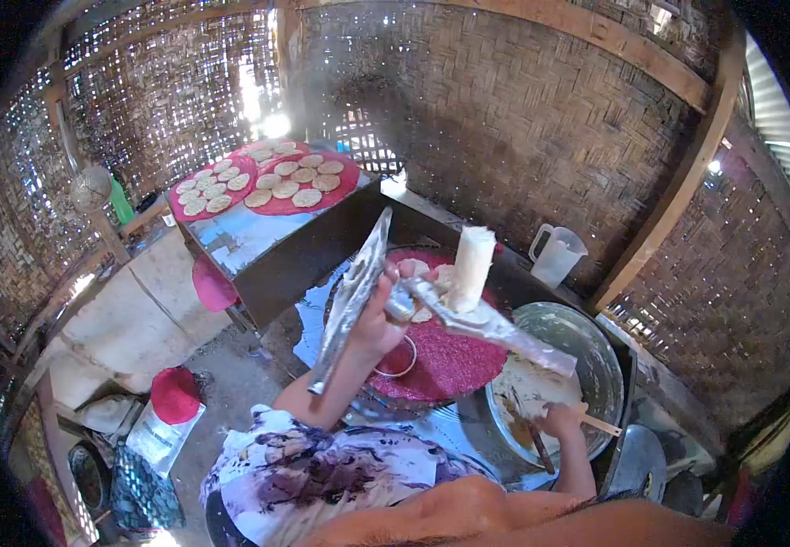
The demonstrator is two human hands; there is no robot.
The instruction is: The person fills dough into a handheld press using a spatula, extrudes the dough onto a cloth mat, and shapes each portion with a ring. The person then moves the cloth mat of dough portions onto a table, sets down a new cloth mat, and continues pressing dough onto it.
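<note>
My left hand (377, 314) is closed around the joint of a silvery metal hand press (527, 339), its two long arms spread apart. A white, dough-coated cylinder (472, 269) stands up from the right arm. Below the press lies a round pink woven mat (445, 365) with several pale dough rounds (413, 268) near its far side, partly hidden by the press. At lower right, my right hand (561, 424) is closed around a light wooden spatula (601, 420) inside a basin of pale dough (523, 383). A brown stick (539, 447) leans in the basin beside that hand.
A metal-topped box (249, 242) at far left carries pink mats with several pale discs (306, 198). A clear plastic jug (557, 257) stands behind the large metal basin (607, 346). A small pink-lined ring (399, 357) sits on the mat's near side. Woven walls surround the workplace.
</note>
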